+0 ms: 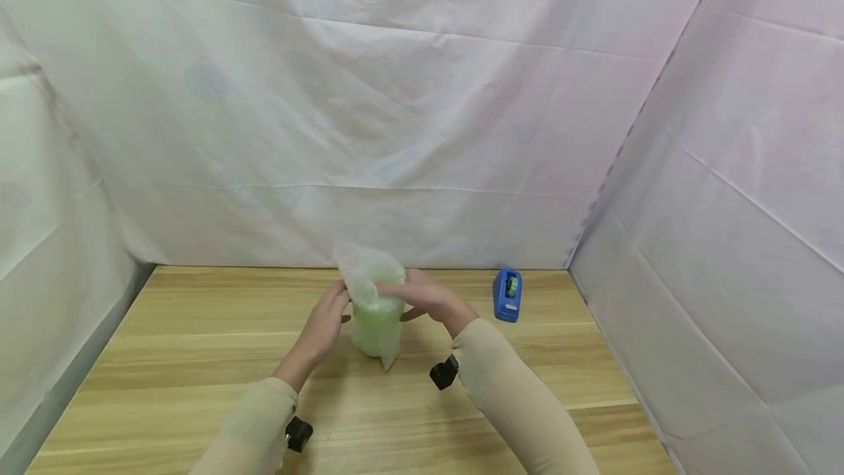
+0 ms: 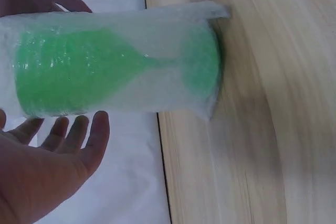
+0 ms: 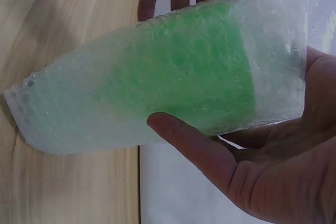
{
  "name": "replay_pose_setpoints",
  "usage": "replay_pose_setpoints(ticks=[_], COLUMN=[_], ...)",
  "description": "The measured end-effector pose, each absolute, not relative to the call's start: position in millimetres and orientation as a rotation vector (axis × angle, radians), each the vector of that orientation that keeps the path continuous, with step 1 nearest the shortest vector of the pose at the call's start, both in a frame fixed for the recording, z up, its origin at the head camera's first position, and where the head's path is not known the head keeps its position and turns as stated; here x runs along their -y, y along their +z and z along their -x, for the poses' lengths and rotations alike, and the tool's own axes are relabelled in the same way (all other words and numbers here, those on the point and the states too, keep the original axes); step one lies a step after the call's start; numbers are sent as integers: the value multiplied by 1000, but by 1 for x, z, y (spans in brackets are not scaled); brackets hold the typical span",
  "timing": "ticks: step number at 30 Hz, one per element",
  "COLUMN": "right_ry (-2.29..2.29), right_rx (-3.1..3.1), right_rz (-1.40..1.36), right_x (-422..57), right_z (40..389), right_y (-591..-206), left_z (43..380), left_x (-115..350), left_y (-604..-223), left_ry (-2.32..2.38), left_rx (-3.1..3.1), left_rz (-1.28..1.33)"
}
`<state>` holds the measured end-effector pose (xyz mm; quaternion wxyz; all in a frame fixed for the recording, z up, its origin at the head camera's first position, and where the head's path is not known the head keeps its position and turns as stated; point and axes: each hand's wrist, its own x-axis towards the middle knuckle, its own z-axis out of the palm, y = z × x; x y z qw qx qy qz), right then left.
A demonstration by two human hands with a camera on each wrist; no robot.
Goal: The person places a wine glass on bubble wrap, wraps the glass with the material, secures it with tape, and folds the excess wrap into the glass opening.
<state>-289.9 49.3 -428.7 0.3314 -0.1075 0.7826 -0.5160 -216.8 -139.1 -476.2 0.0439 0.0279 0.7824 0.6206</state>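
A green goblet (image 2: 79,69), its bowl, stem and round foot showing through, stands upright on the table inside clear bubble wrap (image 1: 361,270). Loose wrap rises above its rim. On the left side my left hand (image 1: 323,317) touches the wrap with its fingertips, the fingers spread and slightly bent. From the right, my right hand (image 1: 431,295) holds the wrapped goblet near the top. Its thumb (image 3: 184,137) lies along the bowl in the right wrist view, and its other fingers are partly hidden behind the wrap.
A blue tape dispenser (image 1: 508,295) with a roll of tape stands at the back right of the wooden table (image 1: 198,343). White sheeting (image 1: 395,116) hangs behind the table and along both sides. Each wrist carries a small black camera.
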Motion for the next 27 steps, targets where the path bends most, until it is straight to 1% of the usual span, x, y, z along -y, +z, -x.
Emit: replay_pose_setpoints(ticks=[6, 14, 20, 27], right_ry=[-1323, -1318, -1317, -1310], right_rx=[-2061, -2206, -2400, -2383], right_rz=[264, 208, 144, 253], right_x=[-45, -37, -32, -39], right_z=[291, 291, 287, 292], right_y=[-430, -435, -439, -446], left_z=[222, 226, 233, 242], left_x=[144, 146, 144, 136], left_y=[-472, -465, -461, -455], left_ry=[1901, 1931, 1852, 1735], left_rx=[-2331, -2339, -2341, -2328], left_rz=[-6, -23, -30, 67])
